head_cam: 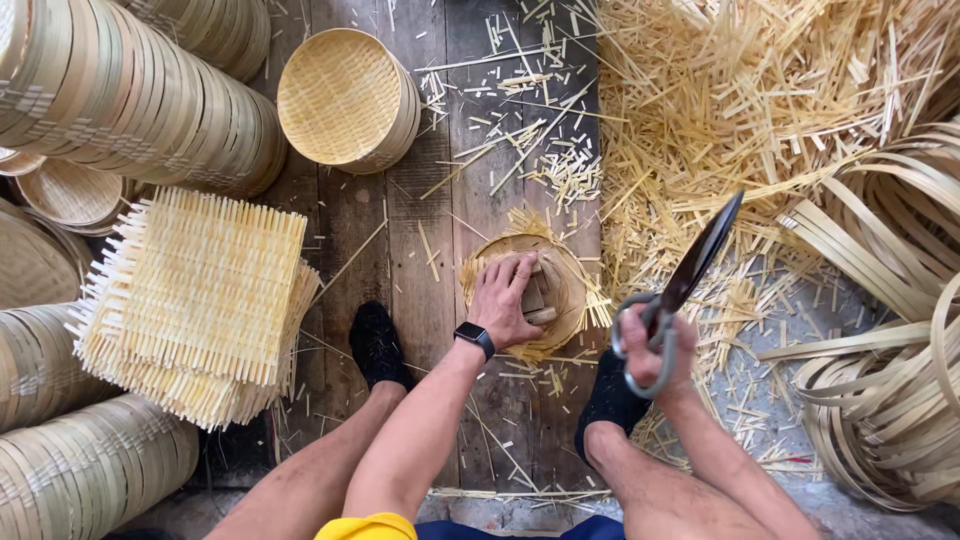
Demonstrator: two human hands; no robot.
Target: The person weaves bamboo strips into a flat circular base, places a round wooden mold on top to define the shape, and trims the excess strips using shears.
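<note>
Stacks of round bamboo steamer rings (130, 90) lie along the left edge, just above a pile of square woven bamboo mats (195, 300), while loose bamboo offcuts (760, 110) heap up at the right. On the wooden floor boards (440, 180) between the person's feet sits a round bamboo steamer frame (570, 290), and the left hand (505, 300) presses down on it with fingers spread flat around a small wooden block (535, 295). The right hand (655, 350) is closed tight around the handles of large shears (690, 270), whose dark blades look shut and point up and away, well apart from the frame.
</note>
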